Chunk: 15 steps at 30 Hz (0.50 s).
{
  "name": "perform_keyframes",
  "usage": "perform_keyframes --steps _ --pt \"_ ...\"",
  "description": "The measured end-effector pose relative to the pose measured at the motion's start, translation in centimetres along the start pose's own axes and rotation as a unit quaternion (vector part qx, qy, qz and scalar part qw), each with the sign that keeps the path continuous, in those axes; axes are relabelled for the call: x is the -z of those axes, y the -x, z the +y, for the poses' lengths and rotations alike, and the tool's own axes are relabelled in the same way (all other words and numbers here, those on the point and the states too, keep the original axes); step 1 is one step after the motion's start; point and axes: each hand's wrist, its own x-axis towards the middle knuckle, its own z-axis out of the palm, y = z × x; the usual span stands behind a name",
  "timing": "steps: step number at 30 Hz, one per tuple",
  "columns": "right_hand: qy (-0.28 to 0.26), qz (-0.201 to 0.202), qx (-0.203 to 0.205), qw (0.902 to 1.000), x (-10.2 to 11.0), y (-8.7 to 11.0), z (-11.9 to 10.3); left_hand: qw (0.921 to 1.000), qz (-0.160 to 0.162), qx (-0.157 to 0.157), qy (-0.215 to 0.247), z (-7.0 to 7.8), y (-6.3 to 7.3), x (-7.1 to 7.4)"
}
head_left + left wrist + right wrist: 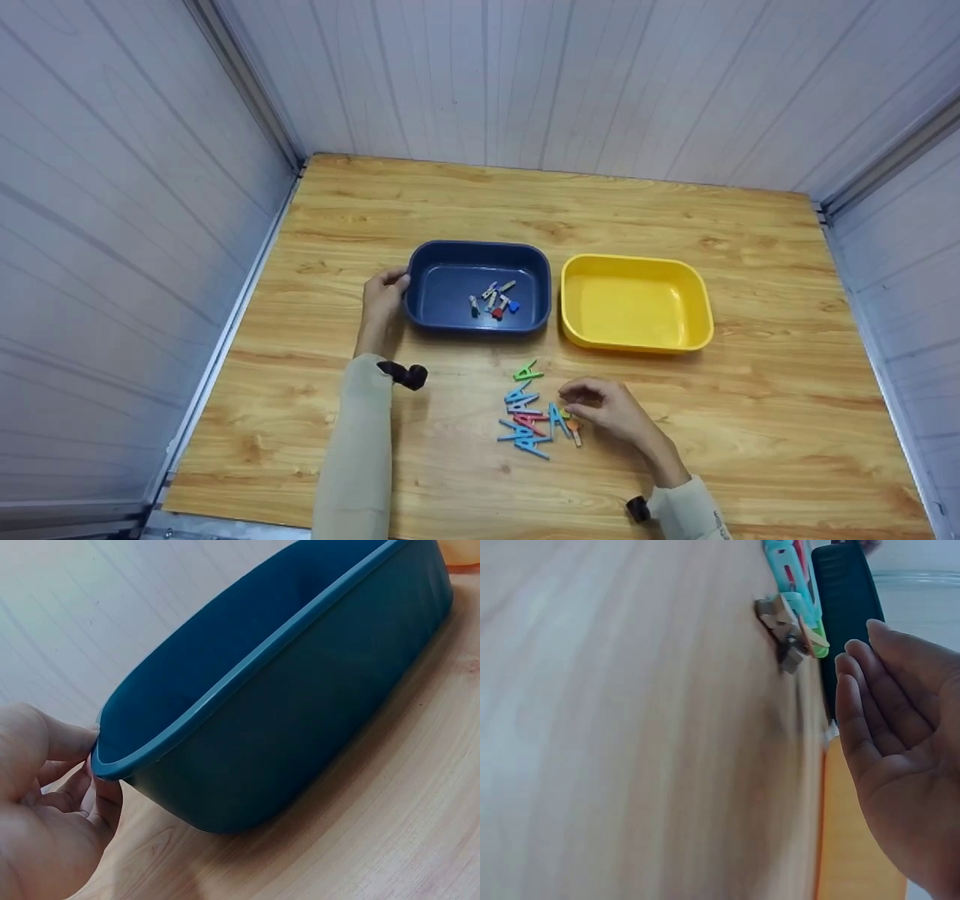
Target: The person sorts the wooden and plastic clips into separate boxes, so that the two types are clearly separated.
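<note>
My left hand pinches the left rim of a dark blue plastic tub, with its thumb and fingers on the edge in the left wrist view. Inside the tub lie several small wooden clips with coloured ornaments. My right hand hovers over the table, fingers gently bent, nothing visible in its grasp. Just by its fingertips are a small wooden clip with an orange top and a yellow-green one. Left of these lies a loose pile of plastic clothespins in blue, red and lilac, with a green clothespin at its far end.
A yellow plastic tub stands just right of the blue one, with nothing visible in it. Both rest on a wood-grain table. Pale panel walls enclose the back and both sides.
</note>
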Motion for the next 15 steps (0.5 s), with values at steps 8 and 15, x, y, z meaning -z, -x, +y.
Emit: perform_keyframes --steps 8,15 --pt "0.025 -0.025 -0.007 0.9994 -0.69 0.13 0.43 0.9999 -0.003 -0.001 -0.010 -0.04 -0.08 0.07" --pt "0.034 -0.030 -0.020 0.9988 -0.75 0.14 0.25 0.9999 -0.005 0.002 -0.015 0.04 0.05 0.12"
